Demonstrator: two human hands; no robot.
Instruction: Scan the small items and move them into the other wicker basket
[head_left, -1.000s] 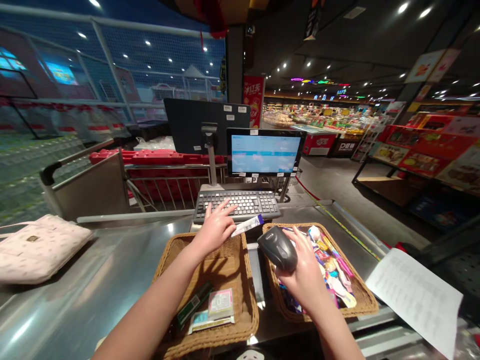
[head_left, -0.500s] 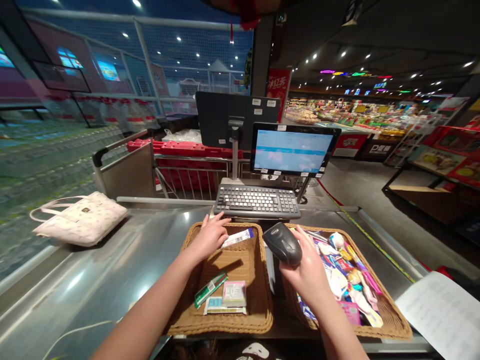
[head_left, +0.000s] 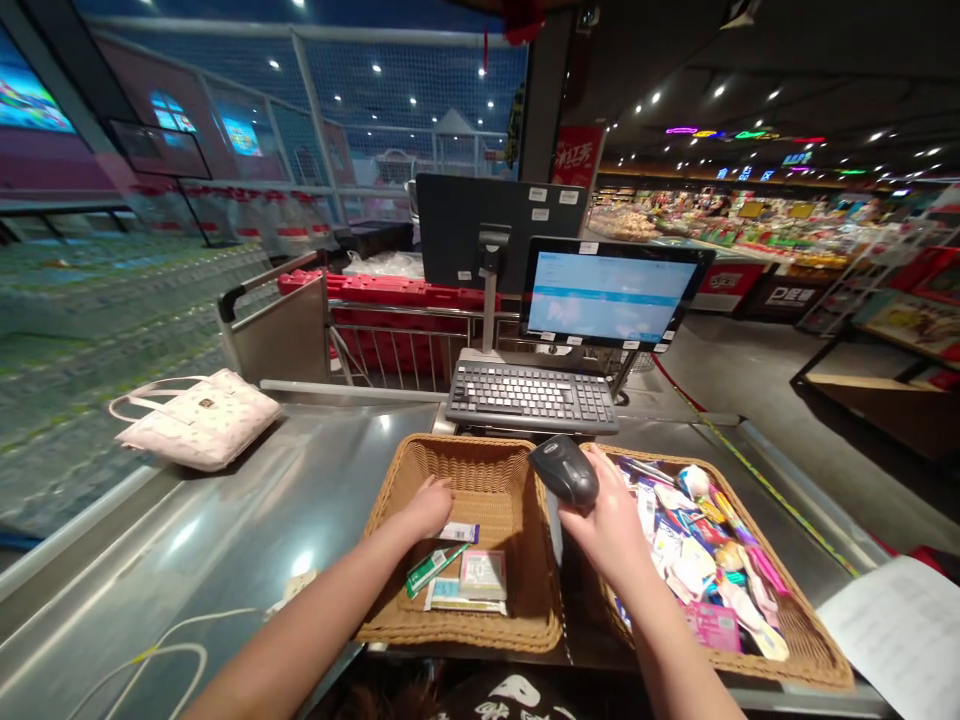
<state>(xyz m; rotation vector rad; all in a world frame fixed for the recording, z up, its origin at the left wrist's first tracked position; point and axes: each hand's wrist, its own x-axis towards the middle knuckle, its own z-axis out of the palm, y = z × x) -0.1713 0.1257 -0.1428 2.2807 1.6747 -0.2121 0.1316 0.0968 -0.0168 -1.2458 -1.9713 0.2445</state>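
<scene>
Head view: the scanner (head_left: 564,472) is above the gap between the left basket (head_left: 555,570) and the right basket (head_left: 814,655), toward their far ends. Its smooth, hard shell suggests a stiff, fairly light unit, sensitive to drops. Recommended hold: around the handle, below the head. The right grip (head_left: 611,520) is closed around the scanner, whose head points far and left; the fingers hide the handle.

The left grip (head_left: 429,507) is over the left basket, fingers bent. Whether it holds anything cannot be told. Nearest to it is the white packet (head_left: 461,533), at its near right; contact cannot be confirmed. The packet is probably light and slippery; hold by the long edges. On its near side lie the green packet (head_left: 435,570) and the box (head_left: 482,574), the latter probably rigid.
</scene>
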